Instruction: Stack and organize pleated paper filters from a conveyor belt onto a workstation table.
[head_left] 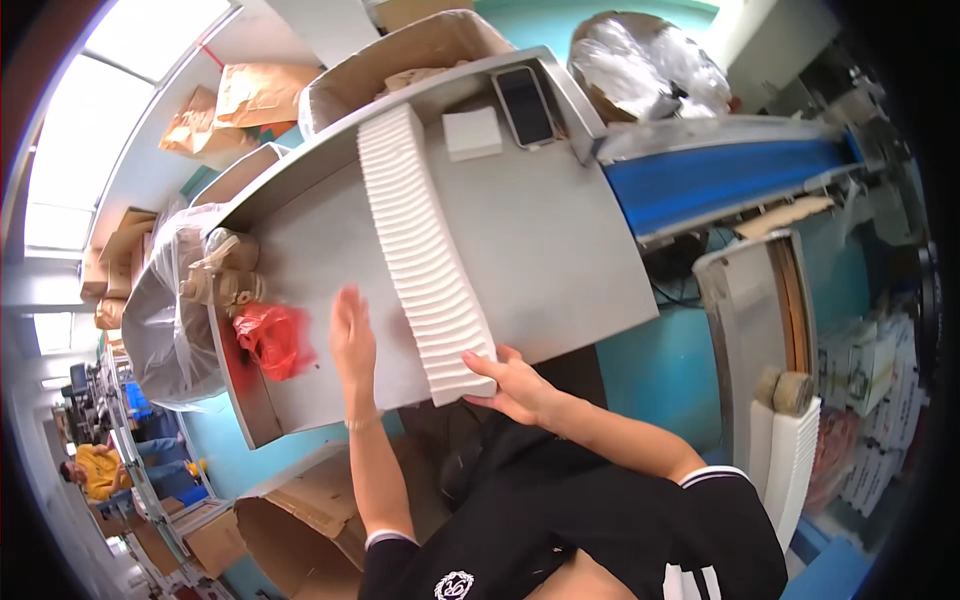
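And there lay the long white stack [425, 250], right across my grey worktop [550, 240], its near end gripped in my right hand [512, 385], while my left hand [352, 340], blurred and unclenched, hovered beside the red plastic bag [275, 340]!

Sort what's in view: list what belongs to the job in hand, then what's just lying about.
In use, it seems:
row of white pieces, its near end in the right hand
left hand, open beside it
grey metal table beneath

Apparently just lying about:
phone
red plastic bag
tan rolls
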